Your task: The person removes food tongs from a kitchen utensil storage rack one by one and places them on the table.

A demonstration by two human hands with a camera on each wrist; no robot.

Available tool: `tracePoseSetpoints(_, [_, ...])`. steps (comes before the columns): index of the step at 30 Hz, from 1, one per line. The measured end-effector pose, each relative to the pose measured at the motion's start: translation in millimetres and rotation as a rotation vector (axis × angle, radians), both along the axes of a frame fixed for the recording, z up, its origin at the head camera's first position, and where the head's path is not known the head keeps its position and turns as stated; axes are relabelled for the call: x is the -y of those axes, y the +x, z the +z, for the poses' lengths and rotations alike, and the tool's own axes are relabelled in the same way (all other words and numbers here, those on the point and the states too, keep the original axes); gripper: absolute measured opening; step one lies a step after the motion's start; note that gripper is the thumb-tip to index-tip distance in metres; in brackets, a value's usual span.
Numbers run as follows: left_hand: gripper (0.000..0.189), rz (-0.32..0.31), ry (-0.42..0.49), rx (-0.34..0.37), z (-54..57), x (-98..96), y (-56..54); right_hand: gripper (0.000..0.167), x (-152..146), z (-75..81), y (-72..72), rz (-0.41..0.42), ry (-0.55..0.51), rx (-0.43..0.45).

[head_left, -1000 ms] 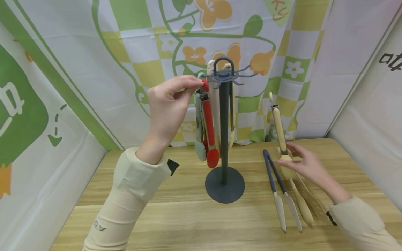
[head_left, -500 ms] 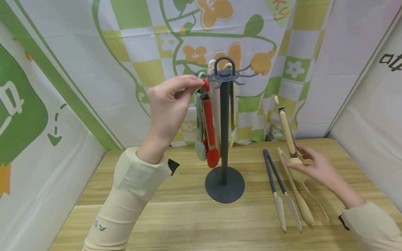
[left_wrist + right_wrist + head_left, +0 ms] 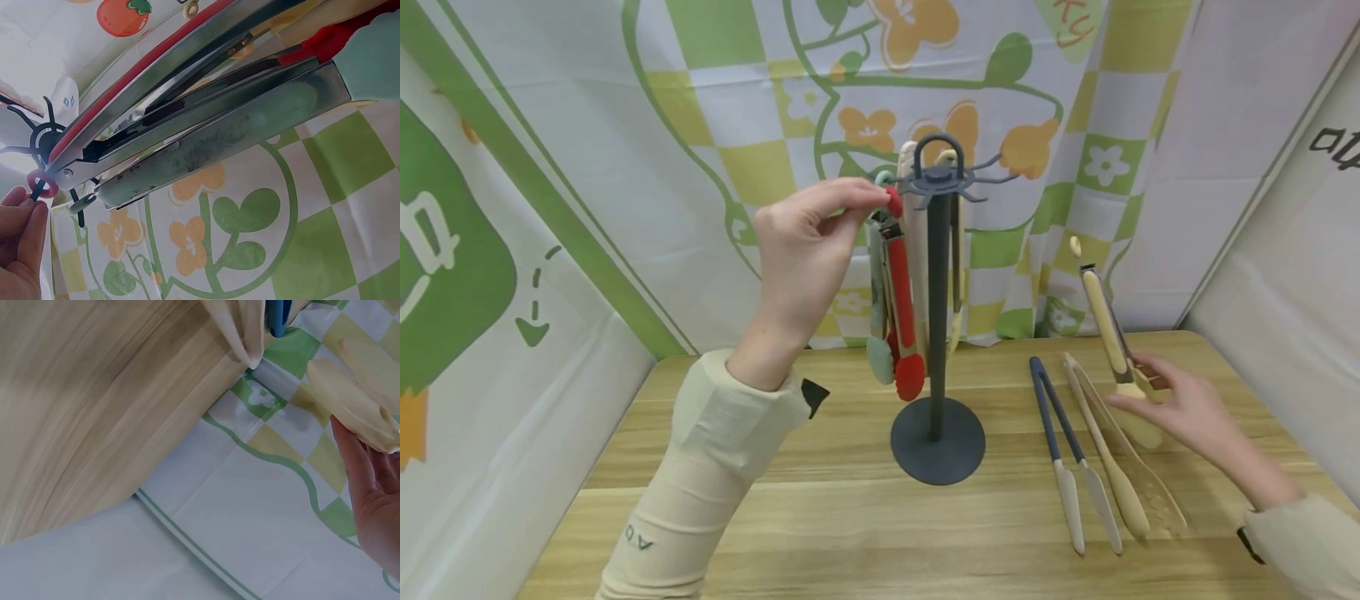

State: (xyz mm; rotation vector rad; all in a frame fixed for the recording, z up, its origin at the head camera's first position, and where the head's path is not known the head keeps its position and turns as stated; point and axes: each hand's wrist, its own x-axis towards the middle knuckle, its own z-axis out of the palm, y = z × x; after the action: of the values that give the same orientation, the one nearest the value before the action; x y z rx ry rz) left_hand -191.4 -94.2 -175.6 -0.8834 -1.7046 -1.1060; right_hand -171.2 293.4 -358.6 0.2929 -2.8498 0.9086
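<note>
My left hand (image 3: 808, 258) is at a hook of the dark stand (image 3: 937, 333). In the left wrist view its thumb and finger pinch the hook's tip, just below the red ring (image 3: 42, 183) around that hook. From the ring hang the red tongs (image 3: 898, 292), beside mint-green tongs (image 3: 880, 358). On the right, my right hand (image 3: 1187, 412) grips pale yellow tongs (image 3: 1105, 321) near their head, handle end up and tilted left. The right wrist view shows the tongs' pale heads (image 3: 342, 397) above the fingers.
Blue-handled tongs (image 3: 1078, 467) and beige tongs (image 3: 1108, 450) lie on the wooden table (image 3: 820, 533) right of the stand. More light-coloured tongs (image 3: 957, 308) hang behind the pole. A printed cloth (image 3: 730, 125) covers the back wall.
My right hand has carried the pale yellow tongs to the right and slightly down, away from the stand, past the beige tongs. The left hand has stayed at the hook.
</note>
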Motion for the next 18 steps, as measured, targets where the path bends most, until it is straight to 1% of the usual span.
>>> tracePoseSetpoints(7, [0.013, 0.009, 0.002, -0.003, -0.2, -0.5, -0.2, 0.076, -9.1, -0.4, 2.8, -0.047, 0.037, 0.017])
tracePoseSetpoints(15, [0.013, 0.018, -0.004, -0.011, -0.2, -0.7, -0.2, 0.073, -20.0, -5.3, 3.5, -0.071, 0.084, -0.026])
tracePoseSetpoints(18, [0.013, 0.009, -0.001, -0.007, -0.4, -0.9, -0.1, 0.073, -23.5, -7.2, 4.3, -0.083, 0.101, -0.033])
